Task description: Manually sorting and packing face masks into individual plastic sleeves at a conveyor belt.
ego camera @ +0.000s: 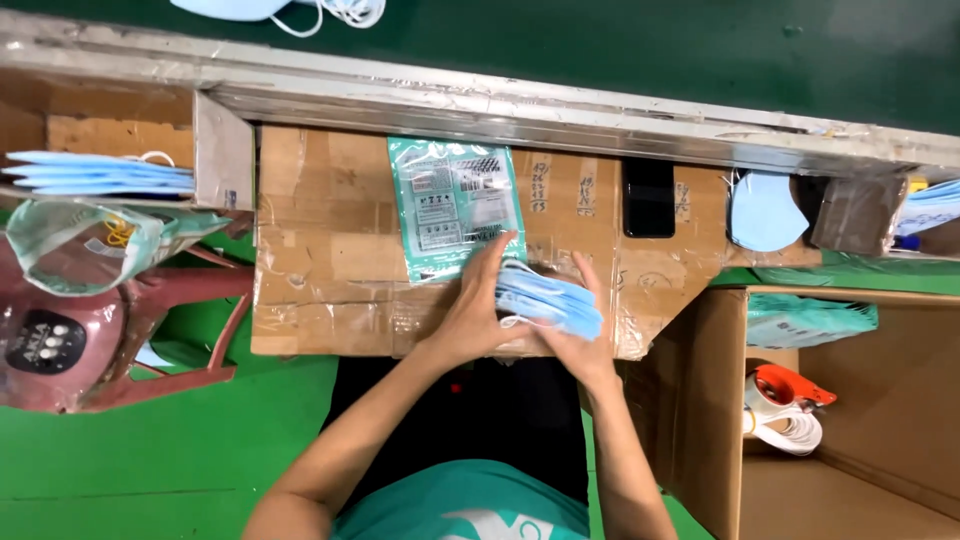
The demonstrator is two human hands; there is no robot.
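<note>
Together, both hands around blue masks

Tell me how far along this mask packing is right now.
Done: one filled teal pouch lies in the cardboard box at right, beside a tape dispenser. In hand: the left hand and right hand together hold a stack of blue masks at the lower end of an empty pouch on the cardboard worktop. Left: those masks are not yet inside, and more masks wait at left.

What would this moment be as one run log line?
left hand: on mask stack | right hand: holds mask stack | teal pouch: flat on cardboard
</note>
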